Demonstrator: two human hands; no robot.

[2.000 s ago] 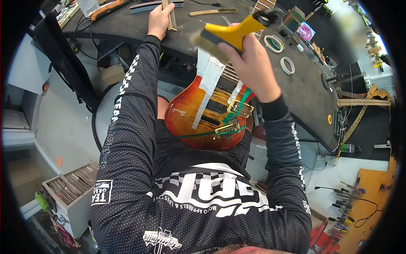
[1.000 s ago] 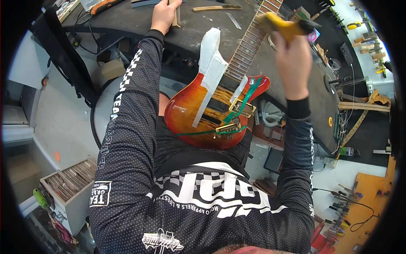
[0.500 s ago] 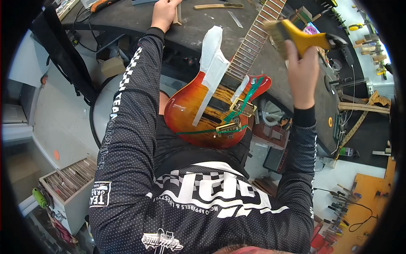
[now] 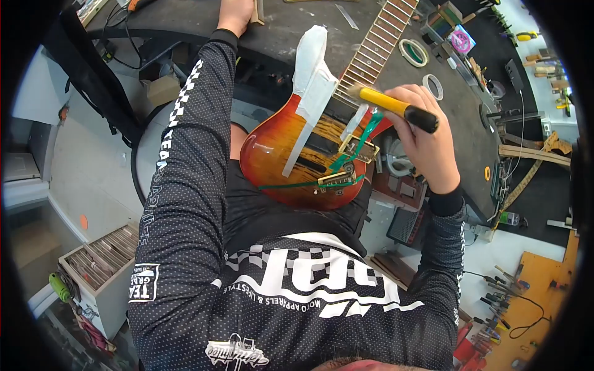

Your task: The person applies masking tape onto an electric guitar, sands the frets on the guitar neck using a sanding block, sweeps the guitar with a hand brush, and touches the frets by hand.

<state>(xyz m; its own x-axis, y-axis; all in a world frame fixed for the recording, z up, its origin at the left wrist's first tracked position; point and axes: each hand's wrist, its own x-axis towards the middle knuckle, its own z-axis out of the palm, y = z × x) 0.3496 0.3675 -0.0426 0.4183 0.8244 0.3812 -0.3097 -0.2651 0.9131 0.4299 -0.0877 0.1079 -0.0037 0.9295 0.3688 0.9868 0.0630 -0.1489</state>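
My right hand (image 4: 427, 133) is closed round the handle of a yellow and black brush (image 4: 396, 105), its bristles over the lower fretboard (image 4: 373, 52). The sunburst electric guitar (image 4: 272, 154) lies against my lap and the table edge. White masking tape (image 4: 311, 77) covers its upper horn, and green tape (image 4: 371, 128) crosses the body near the pickups. At the top edge my left hand (image 4: 236, 15), partly cut off by the frame, has its fingers against a wooden block (image 4: 258, 12); how they close on it is hidden.
The dark workbench (image 4: 284, 43) runs across the top and down the right. On it are tape rolls (image 4: 413, 53), a metal ruler (image 4: 347, 17) and a cable. Hand tools (image 4: 495, 303) hang at the lower right. A box of slats (image 4: 102, 260) stands at the lower left.
My right hand has moved down and left with the brush, which is now turned edge-on over the fretboard. My left hand has shifted slightly up, partly out of frame.
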